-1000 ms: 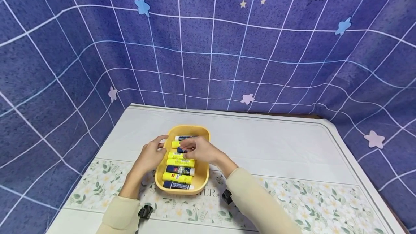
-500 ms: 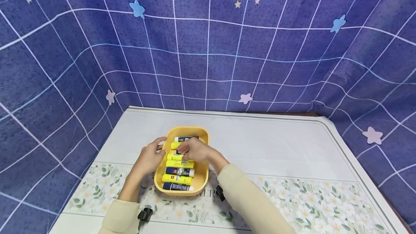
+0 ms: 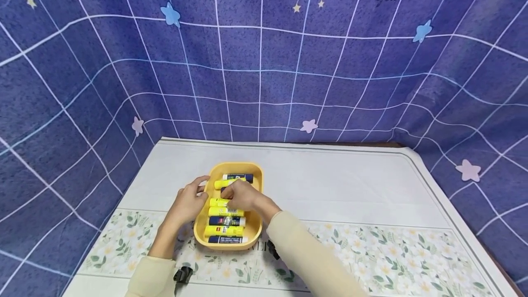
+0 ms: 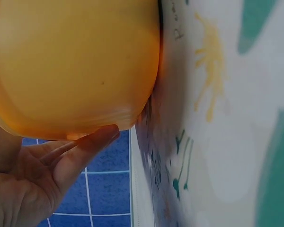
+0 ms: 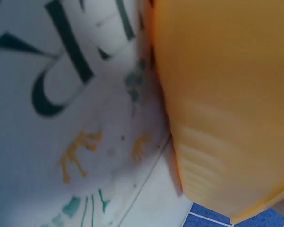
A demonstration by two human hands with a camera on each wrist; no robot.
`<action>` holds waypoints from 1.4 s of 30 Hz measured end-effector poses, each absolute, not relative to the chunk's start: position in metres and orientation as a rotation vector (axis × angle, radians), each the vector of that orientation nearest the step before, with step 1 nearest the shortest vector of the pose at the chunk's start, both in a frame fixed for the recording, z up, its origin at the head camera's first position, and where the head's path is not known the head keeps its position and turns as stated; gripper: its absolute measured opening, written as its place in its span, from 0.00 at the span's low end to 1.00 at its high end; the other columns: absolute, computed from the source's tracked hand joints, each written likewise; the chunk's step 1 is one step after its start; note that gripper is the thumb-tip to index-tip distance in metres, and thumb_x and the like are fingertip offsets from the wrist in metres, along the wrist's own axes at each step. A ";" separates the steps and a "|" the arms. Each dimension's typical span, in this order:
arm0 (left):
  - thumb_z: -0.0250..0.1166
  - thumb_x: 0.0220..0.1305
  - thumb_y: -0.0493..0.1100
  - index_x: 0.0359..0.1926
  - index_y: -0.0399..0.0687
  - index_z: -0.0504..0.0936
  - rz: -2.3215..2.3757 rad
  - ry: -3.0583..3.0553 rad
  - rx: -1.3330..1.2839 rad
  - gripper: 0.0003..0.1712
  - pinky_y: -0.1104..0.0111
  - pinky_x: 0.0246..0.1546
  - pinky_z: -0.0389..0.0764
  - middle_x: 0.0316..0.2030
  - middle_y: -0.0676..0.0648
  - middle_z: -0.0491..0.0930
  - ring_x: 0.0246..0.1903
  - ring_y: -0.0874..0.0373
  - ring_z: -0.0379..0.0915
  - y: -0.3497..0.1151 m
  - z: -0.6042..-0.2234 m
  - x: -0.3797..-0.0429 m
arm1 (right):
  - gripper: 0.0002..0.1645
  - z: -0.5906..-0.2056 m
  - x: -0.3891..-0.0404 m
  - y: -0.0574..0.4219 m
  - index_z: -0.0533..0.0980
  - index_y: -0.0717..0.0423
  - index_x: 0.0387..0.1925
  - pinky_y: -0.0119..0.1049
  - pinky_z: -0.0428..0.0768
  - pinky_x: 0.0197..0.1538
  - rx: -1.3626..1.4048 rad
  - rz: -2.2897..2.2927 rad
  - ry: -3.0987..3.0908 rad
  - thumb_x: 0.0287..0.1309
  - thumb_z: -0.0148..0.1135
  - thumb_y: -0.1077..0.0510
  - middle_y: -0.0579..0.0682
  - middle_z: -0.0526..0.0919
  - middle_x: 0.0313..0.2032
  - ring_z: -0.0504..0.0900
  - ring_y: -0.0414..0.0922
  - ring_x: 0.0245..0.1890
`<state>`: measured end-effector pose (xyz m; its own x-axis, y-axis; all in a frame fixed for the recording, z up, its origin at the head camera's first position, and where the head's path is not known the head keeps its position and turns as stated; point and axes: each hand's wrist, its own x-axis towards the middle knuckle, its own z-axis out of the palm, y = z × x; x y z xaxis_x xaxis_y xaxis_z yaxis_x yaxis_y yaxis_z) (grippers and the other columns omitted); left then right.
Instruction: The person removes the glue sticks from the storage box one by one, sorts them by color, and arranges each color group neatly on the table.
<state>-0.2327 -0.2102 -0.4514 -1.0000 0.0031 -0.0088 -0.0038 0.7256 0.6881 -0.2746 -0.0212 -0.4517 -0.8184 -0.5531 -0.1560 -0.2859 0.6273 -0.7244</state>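
Note:
A yellow plastic tray (image 3: 256, 226) holds a column of yellow and dark blue glue sticks lying crosswise. At its left side is my left hand (image 3: 187, 203), thumb and fingers beside the rim. The left wrist view shows the fingers of that left hand (image 4: 38, 184) straight along the outer wall of the tray (image 4: 80, 61). My right hand (image 3: 246, 196) reaches into the tray from the right, fingers curled down on a dark blue glue stick (image 3: 223, 190), mostly hidden beneath them. Just beyond it lies a yellow glue stick (image 3: 222, 184); nearer me is another yellow glue stick (image 3: 226, 211).
The tray stands on a table with a white cover (image 3: 330, 182) and a printed flower band (image 3: 383, 251). A blue curtain (image 3: 231, 81) with white grid lines and stars rises behind and beside the table. Black wrist camera mounts (image 3: 183, 275) hang near both sleeves.
The right hand's fingers have curled further down over the dark blue glue stick, and the hand has shifted slightly left. The left hand stays at the rim. The head view has shifted slightly.

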 end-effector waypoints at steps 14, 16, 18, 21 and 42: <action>0.51 0.75 0.36 0.76 0.42 0.64 1.196 2.877 0.025 0.31 0.52 0.51 0.89 0.62 0.27 0.78 0.58 0.36 0.82 -0.206 -0.451 -0.234 | 0.22 -0.459 -0.270 -0.023 0.86 0.50 0.56 0.33 0.85 0.57 -0.634 -1.033 2.585 0.63 0.65 0.68 0.46 0.90 0.52 0.85 0.41 0.55; 0.51 0.74 0.36 0.76 0.41 0.65 1.195 2.880 0.036 0.31 0.52 0.50 0.89 0.62 0.27 0.78 0.57 0.36 0.83 -0.206 -0.451 -0.235 | 0.22 -0.457 -0.268 -0.022 0.85 0.52 0.57 0.35 0.85 0.58 -0.609 -1.067 2.598 0.63 0.65 0.68 0.48 0.90 0.54 0.85 0.43 0.56; 0.51 0.74 0.36 0.76 0.41 0.65 1.191 2.886 0.046 0.31 0.53 0.49 0.90 0.61 0.27 0.79 0.57 0.36 0.83 -0.207 -0.451 -0.234 | 0.21 -0.455 -0.267 -0.020 0.84 0.53 0.58 0.35 0.86 0.56 -0.595 -1.106 2.611 0.64 0.65 0.66 0.49 0.89 0.53 0.86 0.44 0.54; 0.51 0.74 0.36 0.76 0.42 0.65 1.176 2.897 0.055 0.31 0.55 0.48 0.90 0.61 0.27 0.79 0.57 0.36 0.83 -0.207 -0.452 -0.234 | 0.19 -0.450 -0.267 -0.015 0.85 0.54 0.57 0.30 0.86 0.48 -0.619 -1.186 2.614 0.65 0.66 0.65 0.50 0.90 0.50 0.87 0.41 0.47; 0.51 0.75 0.36 0.76 0.41 0.64 1.195 2.891 -0.018 0.31 0.53 0.46 0.90 0.63 0.25 0.77 0.56 0.34 0.83 -0.208 -0.451 -0.232 | 0.19 -0.421 -0.297 0.052 0.83 0.69 0.54 0.28 0.87 0.42 0.004 -2.303 2.148 0.59 0.65 0.71 0.62 0.88 0.44 0.84 0.38 0.34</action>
<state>-0.2318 -0.2079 -0.4513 -0.9998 -0.0053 -0.0171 -0.0158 0.7081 0.7059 -0.2967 0.0518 -0.4213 -1.0000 0.0075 0.0034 -0.0039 -0.0696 -0.9976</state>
